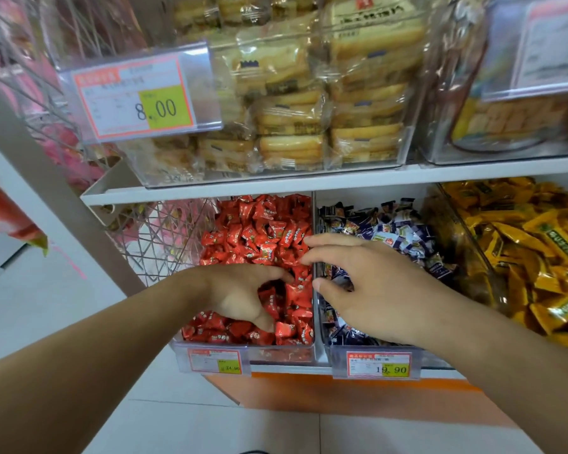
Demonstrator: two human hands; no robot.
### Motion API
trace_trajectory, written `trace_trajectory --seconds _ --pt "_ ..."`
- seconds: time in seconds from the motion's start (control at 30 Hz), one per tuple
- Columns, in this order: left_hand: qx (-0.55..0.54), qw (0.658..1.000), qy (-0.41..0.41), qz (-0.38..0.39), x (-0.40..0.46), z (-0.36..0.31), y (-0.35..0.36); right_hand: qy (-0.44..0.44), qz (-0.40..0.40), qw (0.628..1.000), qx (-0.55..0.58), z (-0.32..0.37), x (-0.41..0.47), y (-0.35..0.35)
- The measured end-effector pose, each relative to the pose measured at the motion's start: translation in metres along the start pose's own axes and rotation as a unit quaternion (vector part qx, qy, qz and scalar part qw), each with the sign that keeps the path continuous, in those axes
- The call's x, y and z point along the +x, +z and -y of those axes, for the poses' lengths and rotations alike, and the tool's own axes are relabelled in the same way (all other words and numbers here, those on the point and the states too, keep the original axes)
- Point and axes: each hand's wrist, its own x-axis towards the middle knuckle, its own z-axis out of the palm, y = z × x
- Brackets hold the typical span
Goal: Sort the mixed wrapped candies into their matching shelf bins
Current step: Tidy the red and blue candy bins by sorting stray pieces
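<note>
A clear bin [210, 350] on the lower shelf is full of red wrapped candies [259, 231]. My left hand [240, 296] is down in this bin, fingers and thumb curved among the red candies; whether it grips one is hidden. To its right, a second clear bin [341, 353] holds dark blue and white wrapped candies [400, 234]. My right hand [374, 283] hovers over the divider between the two bins, fingers spread and relaxed, fingertips over the red candies. A third bin [472, 244] at the far right holds yellow wrapped candies [537, 244].
The upper shelf [308, 185] carries clear bins of packaged cakes [292, 109] with a price tag [138, 96] hanging in front. A wire basket [164, 237] with pink items stands left of the red bin. Price labels [379, 365] clip to the bin fronts. Tiled floor lies below.
</note>
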Motion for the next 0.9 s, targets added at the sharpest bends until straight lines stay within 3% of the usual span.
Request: trace_trajectory --seconds 0.33,0.9 --pt "0.006 1.000 -0.011 0.026 0.004 0.001 0.000 0.000 0.001 1.000 -0.003 -0.001 0.000 0.000" --pt "-0.169 0.978 0.090 -0.083 -0.014 0.008 -0.020 0.002 0.008 1.000 0.008 0.000 0.001 0.001"
